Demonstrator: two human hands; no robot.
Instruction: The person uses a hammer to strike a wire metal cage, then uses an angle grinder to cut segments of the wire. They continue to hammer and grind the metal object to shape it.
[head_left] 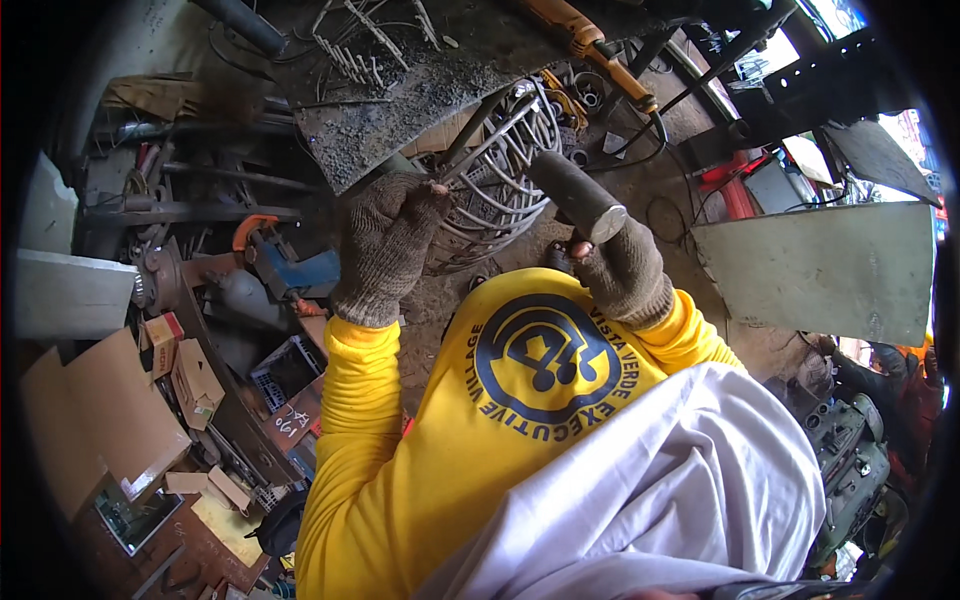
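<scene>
Below the head camera, two hands in brown knitted gloves are raised ahead of a yellow long-sleeved shirt [400, 500]. On the near side of a steel worktable [330, 150], the left hand [385, 245] has its fingers curled, with a bare fingertip showing at the top; I cannot tell whether they pinch one of the thin rods there or merely sit next to it. Just beside that hand and partly beneath the tabletop stands a cage-like bundle of bent steel rods [540, 125], lying between the two hands as seen from above. The right hand [635, 270] is closed around a hammer, whose thick cylindrical steel head [570, 190] slants up and leftward in front of the glove, its round end face bright; the handle is mostly hidden. The hammer head overlaps the right edge of the rod bundle in this view, and whether they touch is unclear.

Dark grit and short cut rods [375, 30] are scattered over the worktable. Beyond the hammer is an orange corded power tool [600, 55]. At left are a blue machine [295, 265] with a curved orange guard and an opened cardboard box [110, 410]. A pale cloth [680, 480] drapes the wearer's shoulder; a grey panel [815, 275] stands at right.
</scene>
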